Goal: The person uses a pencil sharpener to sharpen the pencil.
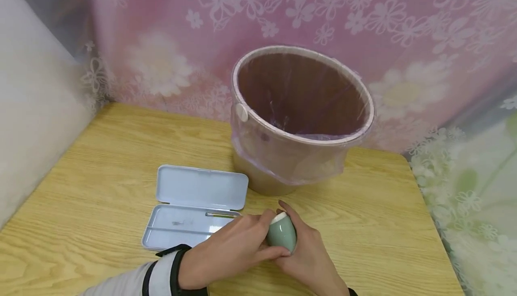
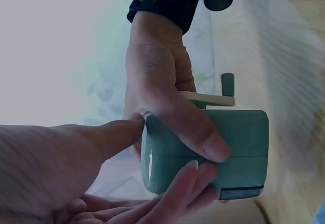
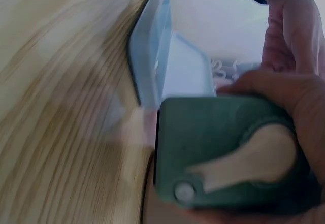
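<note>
Both hands hold a green hand-crank pencil sharpener (image 1: 282, 233) low over the table, in front of the bin. My left hand (image 1: 236, 249) has its thumb and fingers about the near left side. From the right, my right hand (image 1: 308, 251) grips the body, its thumb lying across it in the left wrist view. A beige crank arm (image 3: 249, 158) shows on the end face in the right wrist view. Left of the hands lies an open light blue pencil case (image 1: 202, 186), partly hidden by the left forearm. A thin pencil (image 1: 220, 215) rests in its tray.
A tall brown bin (image 1: 264, 181) with a clear purplish liner (image 1: 299, 163) stands on the wooden table (image 1: 101, 166) just beyond the hands. Flowered pink curtain (image 1: 161, 27) hangs behind, and pale sheeting (image 1: 36, 85) borders the left.
</note>
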Available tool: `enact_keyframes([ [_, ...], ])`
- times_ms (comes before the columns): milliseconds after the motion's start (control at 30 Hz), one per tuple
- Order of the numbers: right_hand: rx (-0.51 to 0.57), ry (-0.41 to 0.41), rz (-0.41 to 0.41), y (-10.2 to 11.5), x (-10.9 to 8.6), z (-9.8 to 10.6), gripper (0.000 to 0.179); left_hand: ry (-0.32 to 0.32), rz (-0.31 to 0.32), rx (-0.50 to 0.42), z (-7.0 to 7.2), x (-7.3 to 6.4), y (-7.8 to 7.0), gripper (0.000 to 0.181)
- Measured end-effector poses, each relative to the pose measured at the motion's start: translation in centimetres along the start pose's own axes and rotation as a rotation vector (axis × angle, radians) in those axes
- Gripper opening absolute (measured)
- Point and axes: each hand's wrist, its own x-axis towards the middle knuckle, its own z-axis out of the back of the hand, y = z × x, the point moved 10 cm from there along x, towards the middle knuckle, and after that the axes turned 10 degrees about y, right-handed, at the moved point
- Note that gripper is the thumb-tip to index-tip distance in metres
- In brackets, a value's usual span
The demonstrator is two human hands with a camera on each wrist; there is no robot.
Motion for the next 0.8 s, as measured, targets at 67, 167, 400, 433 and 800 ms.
enact_keyframes([
  [67, -0.017, 0.02, -0.013, -0.6, -0.2, 0.4, 0.088, 0.04, -0.019, -0.001, -0.5, 0.2, -0.1, 0.044],
  [167, -0.056, 0.012, 0.037, -1.2, -0.5, 1.4, 0.083, 0.104, -0.033, -0.024, -0.9, 0.1, 0.3, 0.04],
  [400, -0.141, -0.006, 0.264, -2.0, -0.8, 3.1, 0.073, 0.107, 0.015, 0.022, 0.7, -1.6, 3.5, 0.025],
  [433, -0.142, 0.008, 0.287, -2.2, -0.7, 3.1, 0.073, 0.097, 0.016, 0.02, 1.1, -2.0, 4.0, 0.023],
  [800, -0.161, 0.252, 0.394, -2.7, 0.8, 1.0, 0.078, -0.051, 0.102, 0.144, 4.7, -5.3, 8.5, 0.008],
])
